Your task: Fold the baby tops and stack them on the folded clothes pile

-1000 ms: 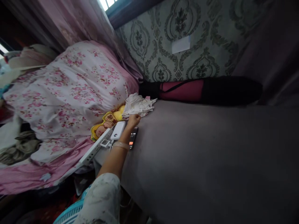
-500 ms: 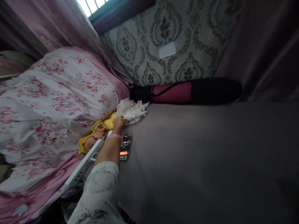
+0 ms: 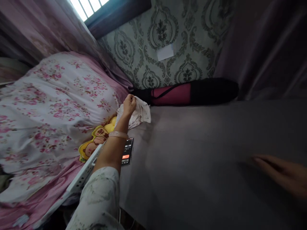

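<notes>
My left hand [image 3: 129, 103] is closed, pinching the upper edge of a white cloth [image 3: 142, 113] with small dark specks. The cloth hangs partly raised from it, its lower part near the grey bed surface [image 3: 192, 150]. Yellow plush [image 3: 110, 125] shows beside the cloth, under my left forearm. A lit phone [image 3: 127, 151] showing a timer lies just right of that forearm, partly covered by it. At the right edge my right hand [image 3: 283, 172] is over the grey surface, fingers stretched out and holding nothing; it is dim and slightly blurred.
A long black and maroon bag [image 3: 172, 95] lies along the patterned wall [image 3: 163, 32]. To the left are a floral-covered heap [image 3: 59, 105], a yellow cartoon cushion [image 3: 92, 147] and a white slotted rail [image 3: 82, 174]. A window [image 3: 90, 8] is at the top left.
My left hand has moved up and away from me, lifting the cloth's edge. My right hand has come into view at the right. The view has shifted slightly.
</notes>
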{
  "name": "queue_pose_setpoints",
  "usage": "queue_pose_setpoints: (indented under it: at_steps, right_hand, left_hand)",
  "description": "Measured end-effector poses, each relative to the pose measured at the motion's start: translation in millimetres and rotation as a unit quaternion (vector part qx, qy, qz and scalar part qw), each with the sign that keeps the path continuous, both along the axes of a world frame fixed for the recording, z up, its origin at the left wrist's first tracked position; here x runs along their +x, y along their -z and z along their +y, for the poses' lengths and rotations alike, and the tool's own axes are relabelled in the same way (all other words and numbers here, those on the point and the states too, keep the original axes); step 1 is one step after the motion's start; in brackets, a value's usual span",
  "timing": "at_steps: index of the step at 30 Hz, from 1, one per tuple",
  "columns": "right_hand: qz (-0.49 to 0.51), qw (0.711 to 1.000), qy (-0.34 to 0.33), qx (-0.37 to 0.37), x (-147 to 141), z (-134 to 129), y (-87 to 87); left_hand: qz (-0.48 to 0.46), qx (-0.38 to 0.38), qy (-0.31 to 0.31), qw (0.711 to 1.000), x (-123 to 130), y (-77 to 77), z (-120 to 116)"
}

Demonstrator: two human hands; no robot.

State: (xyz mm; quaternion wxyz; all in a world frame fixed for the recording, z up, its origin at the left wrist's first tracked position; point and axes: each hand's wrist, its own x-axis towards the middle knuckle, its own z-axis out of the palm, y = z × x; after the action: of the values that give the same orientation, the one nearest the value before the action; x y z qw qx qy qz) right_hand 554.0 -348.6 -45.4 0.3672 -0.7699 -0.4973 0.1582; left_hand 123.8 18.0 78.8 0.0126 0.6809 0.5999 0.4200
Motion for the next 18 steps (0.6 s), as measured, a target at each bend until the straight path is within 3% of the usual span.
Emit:
queue_pose_setpoints:
  at_steps: [5,10,13,18]
  right_hand:
    - [0.017,0.998,-0.067,-0.015,-26.9,31.4,-15.3]
    - [0.012,0.987,-0.16,-0.008,-55.4,48.8,-39.9]
    - [0.039,0.983,-0.167,0.067,-75.3,67.2,-45.4]
    - [0.043,0.968,-0.082,0.235,-105.5,107.3,-44.5]
  left_hand:
    - [-0.192,-0.018,0.079,0.978,62.1,-10.9,-22.7]
    - [-0.391,-0.116,0.208,0.889,120.8,-11.3,-68.4]
    - [-0.449,-0.159,0.288,0.831,149.1,-9.4,-98.4]
    - [-0.496,-0.185,0.368,0.764,183.2,-8.1,-139.1]
